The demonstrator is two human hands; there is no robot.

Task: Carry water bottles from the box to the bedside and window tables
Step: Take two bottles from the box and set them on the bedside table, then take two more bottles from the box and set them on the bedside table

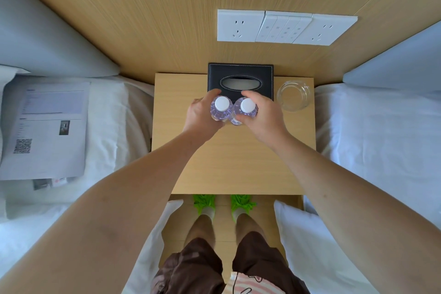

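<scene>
Bottles in hands, touching tissue box; ashtray beside.

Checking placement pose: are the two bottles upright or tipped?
Upright. Both white caps face straight up at the camera: left bottle gripped by the left hand, right bottle by the right hand.
</scene>
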